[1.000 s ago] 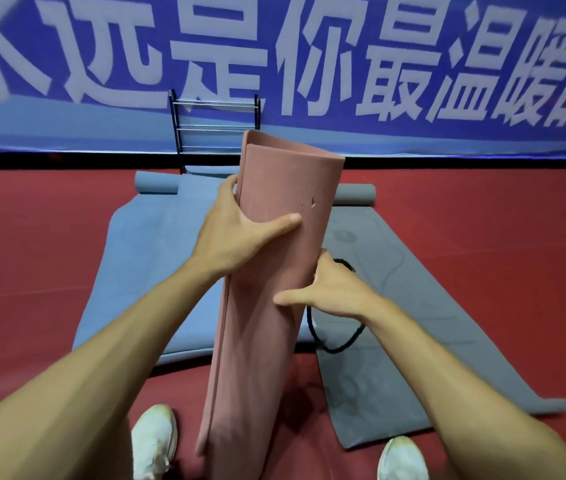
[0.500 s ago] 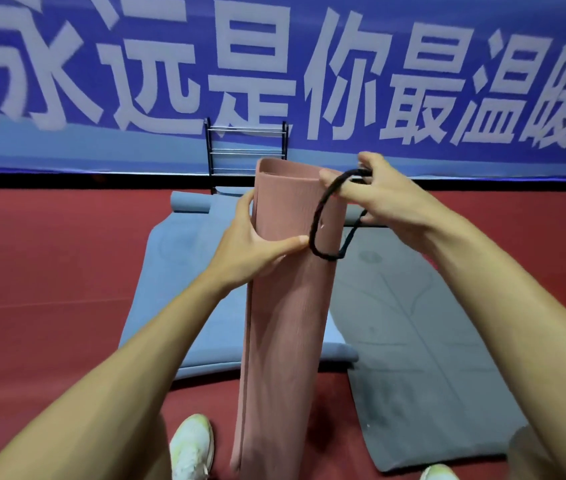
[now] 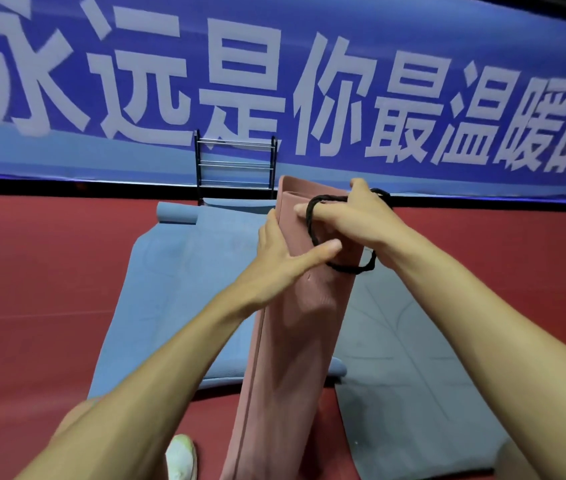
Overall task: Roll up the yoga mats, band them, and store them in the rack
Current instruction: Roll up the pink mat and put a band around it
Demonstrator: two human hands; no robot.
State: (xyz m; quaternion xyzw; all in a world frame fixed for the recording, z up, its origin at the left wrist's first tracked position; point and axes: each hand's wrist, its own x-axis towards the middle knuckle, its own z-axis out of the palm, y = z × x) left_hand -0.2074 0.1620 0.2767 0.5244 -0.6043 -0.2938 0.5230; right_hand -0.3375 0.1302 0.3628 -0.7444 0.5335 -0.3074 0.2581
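Half a second on, the right hand [image 3: 354,220] has dropped from above and beside the roll to sit right on its top end, bringing the black band [image 3: 310,220] with it. The loop, which hung clear in the air, now drapes across the front of the pink yoga mat [image 3: 295,341] just below its rim. It seems to be going over the end of the roll, though the far side of the cord is hidden, so that cannot be confirmed. For the task, this looks like the banding step just begun: rolling of this mat is done, and the band has yet to slide down to the middle. The mat stands nearly upright on the red floor [image 3: 32,289] between the person's arms, leaning slightly away. The left hand [image 3: 274,261] is clamped on its upper part, thumb stretched across the front over the cord and fingers wrapped round the far edge. The right hand's fingers are curled through the band at the rim, pinching it. Both forearms reach forward and meet at the roll. Two mats remain unrolled on the floor — a blue mat [image 3: 177,289] on the left, a grey mat [image 3: 406,375] on the right. Beyond them, the rack [image 3: 236,164] stands against a blue banner [image 3: 309,81].
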